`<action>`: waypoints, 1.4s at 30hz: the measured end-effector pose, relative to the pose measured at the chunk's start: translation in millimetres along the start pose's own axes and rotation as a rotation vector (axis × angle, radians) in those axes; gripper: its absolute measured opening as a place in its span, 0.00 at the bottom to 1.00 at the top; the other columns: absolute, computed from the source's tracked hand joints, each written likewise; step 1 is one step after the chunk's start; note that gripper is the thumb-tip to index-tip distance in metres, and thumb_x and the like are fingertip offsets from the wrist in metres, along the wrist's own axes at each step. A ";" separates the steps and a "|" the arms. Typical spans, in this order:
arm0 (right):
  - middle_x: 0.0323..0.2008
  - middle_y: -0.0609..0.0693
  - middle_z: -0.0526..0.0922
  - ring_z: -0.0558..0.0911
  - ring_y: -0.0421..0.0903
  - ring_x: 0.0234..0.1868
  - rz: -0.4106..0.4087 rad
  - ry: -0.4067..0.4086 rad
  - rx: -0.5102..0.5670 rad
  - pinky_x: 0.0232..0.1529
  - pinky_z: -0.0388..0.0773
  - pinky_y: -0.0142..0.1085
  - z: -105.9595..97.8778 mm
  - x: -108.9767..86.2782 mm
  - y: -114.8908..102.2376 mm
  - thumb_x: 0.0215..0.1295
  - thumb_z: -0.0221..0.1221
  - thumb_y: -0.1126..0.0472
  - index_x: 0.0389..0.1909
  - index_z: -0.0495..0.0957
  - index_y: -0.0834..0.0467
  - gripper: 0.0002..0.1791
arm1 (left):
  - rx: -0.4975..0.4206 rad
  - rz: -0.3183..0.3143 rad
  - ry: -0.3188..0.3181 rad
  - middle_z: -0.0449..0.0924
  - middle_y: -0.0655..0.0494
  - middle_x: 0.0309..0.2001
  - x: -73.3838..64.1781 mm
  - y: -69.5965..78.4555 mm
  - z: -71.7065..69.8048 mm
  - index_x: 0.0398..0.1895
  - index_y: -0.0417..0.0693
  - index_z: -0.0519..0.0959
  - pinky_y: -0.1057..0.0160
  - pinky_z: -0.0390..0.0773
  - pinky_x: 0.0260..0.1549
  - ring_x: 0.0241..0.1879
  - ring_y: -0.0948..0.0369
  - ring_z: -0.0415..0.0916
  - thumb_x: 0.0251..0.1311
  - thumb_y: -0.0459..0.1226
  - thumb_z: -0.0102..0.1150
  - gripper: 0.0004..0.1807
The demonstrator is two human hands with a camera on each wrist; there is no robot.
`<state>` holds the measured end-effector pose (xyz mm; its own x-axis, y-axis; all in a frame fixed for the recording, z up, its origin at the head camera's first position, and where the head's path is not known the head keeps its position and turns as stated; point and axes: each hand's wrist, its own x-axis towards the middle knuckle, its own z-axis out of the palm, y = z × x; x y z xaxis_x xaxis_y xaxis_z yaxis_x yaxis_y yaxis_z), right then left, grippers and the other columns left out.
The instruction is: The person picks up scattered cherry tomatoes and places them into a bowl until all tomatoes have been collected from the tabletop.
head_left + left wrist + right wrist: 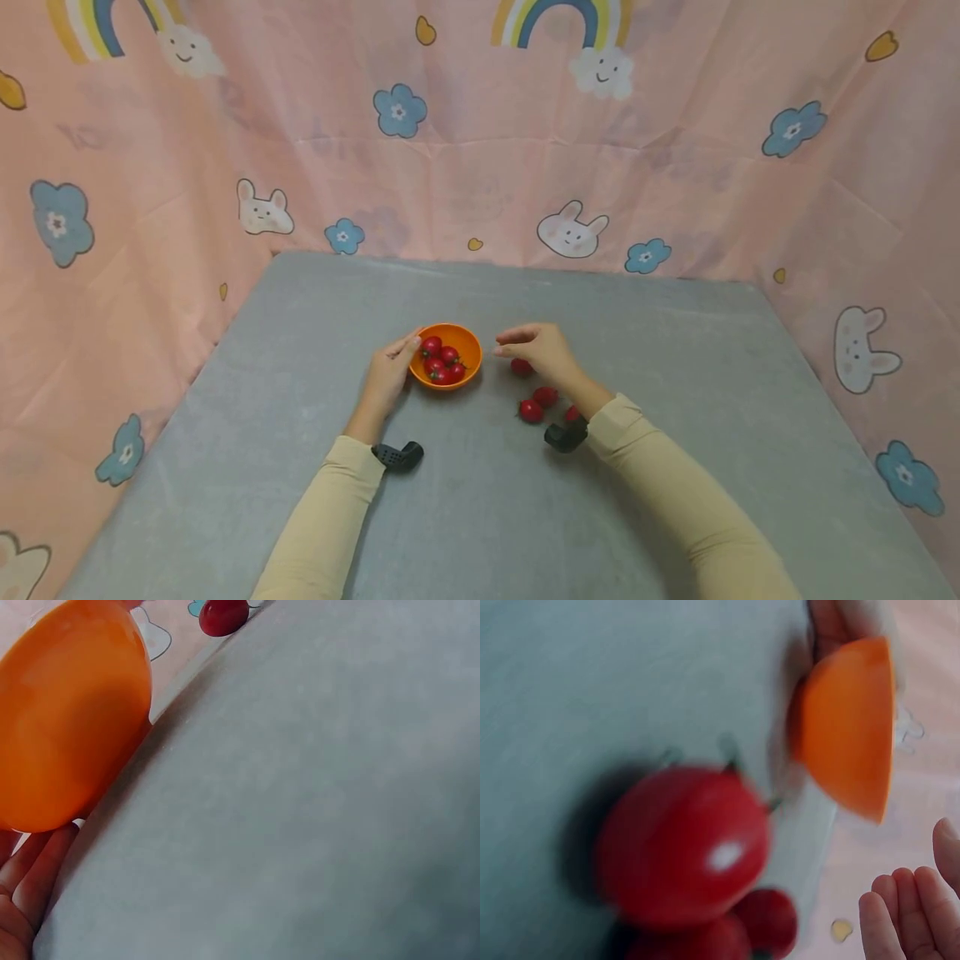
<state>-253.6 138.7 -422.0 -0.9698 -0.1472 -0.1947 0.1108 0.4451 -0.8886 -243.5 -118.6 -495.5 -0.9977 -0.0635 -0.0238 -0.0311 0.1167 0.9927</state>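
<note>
An orange bowl (472, 352) stands on the table with several small red tomatoes (447, 355) inside. My left hand (385, 375) grips its left side, thumb at the rim; the left wrist view shows fingers (37, 877) against the bowl's outer wall. To the right of the bowl, my right hand (549, 350) hovers with fingers extended and nothing held, as the right wrist view also shows. Loose tomatoes lie below and beside it: one (521, 367) under the fingers, two (545, 397) nearer me, another (573, 413) partly hidden by the right wrist.
The grey table (450, 517) reaches back to a pink patterned curtain (465, 183), which also hangs along both sides. A dark device (399, 456) is strapped to the left wrist and another (566, 435) to the right wrist.
</note>
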 end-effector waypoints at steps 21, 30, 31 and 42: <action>0.57 0.57 0.84 0.76 0.52 0.59 0.080 0.036 -0.019 0.53 0.77 0.36 -24.7 -6.7 31.6 0.61 0.68 0.57 0.55 0.82 0.60 0.22 | -0.018 -0.040 -0.019 0.72 0.50 0.68 -2.9 5.5 -2.4 0.66 0.45 0.75 0.53 0.61 0.74 0.73 0.54 0.63 0.73 0.47 0.53 0.24; 0.55 0.58 0.85 0.76 0.52 0.60 0.097 0.043 0.010 0.60 0.74 0.41 -27.1 -5.2 38.0 0.57 0.71 0.59 0.52 0.83 0.61 0.22 | 0.017 -0.037 -0.034 0.72 0.45 0.68 -22.1 37.4 -1.4 0.66 0.42 0.74 0.52 0.63 0.73 0.73 0.51 0.64 0.74 0.44 0.51 0.23; 0.55 0.58 0.84 0.76 0.51 0.60 0.096 0.037 0.006 0.60 0.74 0.41 -27.0 -5.1 38.2 0.57 0.71 0.59 0.53 0.83 0.61 0.22 | 0.015 -0.039 -0.034 0.72 0.46 0.68 -22.5 38.1 -1.2 0.66 0.42 0.74 0.52 0.63 0.73 0.73 0.52 0.64 0.74 0.44 0.50 0.23; 0.59 0.57 0.82 0.74 0.52 0.60 0.165 -0.003 0.003 0.61 0.76 0.42 -24.1 -5.3 36.3 0.59 0.70 0.58 0.55 0.82 0.60 0.22 | 0.015 -0.040 -0.034 0.72 0.48 0.68 -8.2 15.6 -1.9 0.66 0.45 0.74 0.52 0.62 0.74 0.74 0.53 0.63 0.73 0.47 0.52 0.24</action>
<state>-249.7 177.0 -443.2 -0.9377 -0.0755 -0.3392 0.2690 0.4604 -0.8460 -235.7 -118.2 -479.5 -0.9971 -0.0349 -0.0681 -0.0721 0.1293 0.9890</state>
